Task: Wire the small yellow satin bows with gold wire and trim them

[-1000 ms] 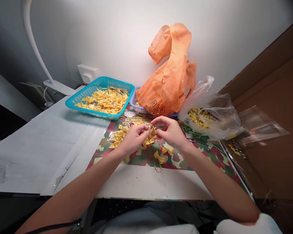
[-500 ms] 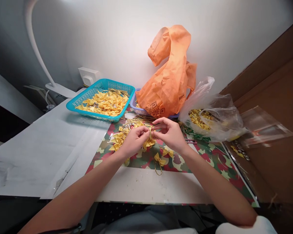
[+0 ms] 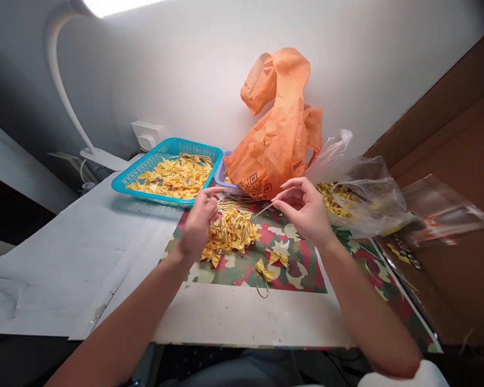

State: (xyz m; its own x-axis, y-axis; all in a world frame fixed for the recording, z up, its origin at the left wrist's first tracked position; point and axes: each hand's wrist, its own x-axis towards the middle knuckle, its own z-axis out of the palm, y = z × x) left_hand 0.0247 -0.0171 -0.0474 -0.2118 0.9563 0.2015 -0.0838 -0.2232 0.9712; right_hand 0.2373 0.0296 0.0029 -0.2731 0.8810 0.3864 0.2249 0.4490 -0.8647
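- Change: the person's 2 hands have parted. 0.5 s ago they met at the gold loops over the middle of the table point(image 3: 282, 317); now a clear gap lies between them.
- Left hand point(image 3: 197, 228): drawn toward the table's left edge, beside the heap; fingers parted and partly curled, with nothing visible between them.
- Right hand point(image 3: 310, 214): shifted toward the right edge; thumb and finger pinch a thin, straight, pale strand point(image 3: 262, 209) of unclear material, whose lower end reaches the heap's right side.
- Heap of yellow ribbon bows with gold wire loops point(image 3: 236, 231): mid-table, on the red-and-green camouflage-patterned sheet point(image 3: 242, 277); its upright loops, earlier masked by the fingers, now show.
- Meaning (judged): handling of the gold loops seems to have paused, with the pale strand now the item in hand.
- Unchanged: 1 loose yellow bow with a gold loop point(image 3: 263, 270) and 1 further yellow bow point(image 3: 278, 258) lie apart from the heap, toward the front edge; the turquoise perforated plastic basket point(image 3: 123, 183) stands toward the back left corner.
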